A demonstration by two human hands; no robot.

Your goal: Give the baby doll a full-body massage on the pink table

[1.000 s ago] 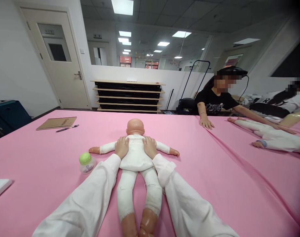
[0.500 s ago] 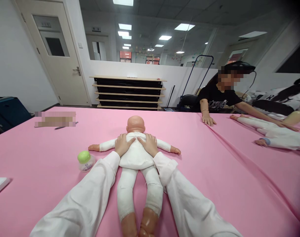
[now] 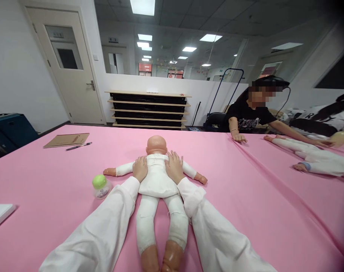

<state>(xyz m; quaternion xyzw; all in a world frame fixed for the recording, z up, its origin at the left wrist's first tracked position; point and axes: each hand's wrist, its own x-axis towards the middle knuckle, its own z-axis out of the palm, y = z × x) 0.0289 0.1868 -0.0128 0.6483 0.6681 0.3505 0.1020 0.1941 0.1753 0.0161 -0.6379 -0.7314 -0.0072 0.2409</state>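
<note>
A baby doll (image 3: 159, 177) in a white cloth suit lies on the pink table cover with the back of its bald head toward me. Its arms are stretched out to both sides and its legs point at me. My left hand (image 3: 140, 168) lies on the left side of its upper back near the shoulder, fingers close together. Opposite it, my right hand (image 3: 174, 167) rests on the right shoulder area with the fingers slightly spread. Neither hand grips the doll. A jar with a green lid (image 3: 101, 186) stands beside my left sleeve.
A brown notebook (image 3: 66, 140) and a pen (image 3: 79, 146) lie at the far left. A white flat object (image 3: 0, 215) is at the left edge. On the right, a person (image 3: 253, 113) leans over another doll (image 3: 316, 153). Folds (image 3: 273, 185) run through the pink cover.
My hands have moved apart, from the middle of the doll's upper back outward to its sides. The thumbs no longer nearly meet. The view has tilted slightly upward.
</note>
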